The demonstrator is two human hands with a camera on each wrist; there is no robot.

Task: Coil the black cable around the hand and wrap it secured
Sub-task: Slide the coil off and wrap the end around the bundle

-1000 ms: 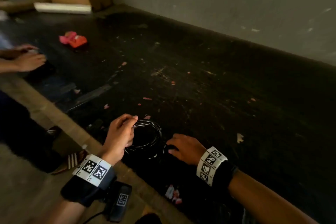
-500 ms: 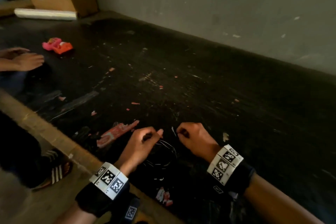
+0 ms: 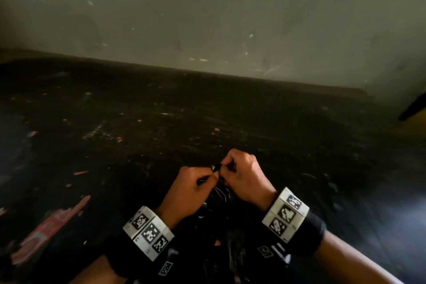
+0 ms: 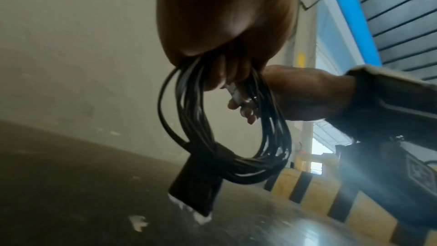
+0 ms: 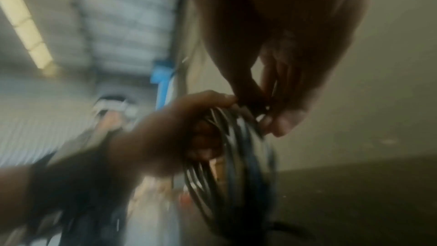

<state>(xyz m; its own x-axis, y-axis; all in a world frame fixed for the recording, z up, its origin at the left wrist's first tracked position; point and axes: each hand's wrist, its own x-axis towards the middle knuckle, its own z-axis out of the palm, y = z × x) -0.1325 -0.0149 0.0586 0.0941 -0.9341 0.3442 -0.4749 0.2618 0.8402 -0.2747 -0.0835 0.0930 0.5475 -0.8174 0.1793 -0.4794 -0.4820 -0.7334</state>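
Observation:
The black cable (image 3: 220, 193) hangs as a coil of several loops between my two hands, just above the dark table (image 3: 161, 122). My left hand (image 3: 205, 182) grips the top of the coil (image 4: 272, 137) with curled fingers. A flat black strap (image 4: 201, 175) is wrapped round the loops at the coil's bottom. My right hand (image 3: 230, 168) sits against the left one and pinches a cable end with a small connector (image 4: 236, 96) at the top of the coil. The right wrist view is blurred; it shows the coil (image 5: 236, 175) under both hands.
The dark, scratched table carries small red scraps and a red wrapper (image 3: 50, 226) at the near left. A grey wall (image 3: 207, 18) closes off the table's far edge. A yellow and black striped barrier (image 4: 331, 194) stands to the right.
My hands have come together and lifted the coil off the table. The right hand left the tabletop and took the cable end. The view swung right, losing the other person's hands.

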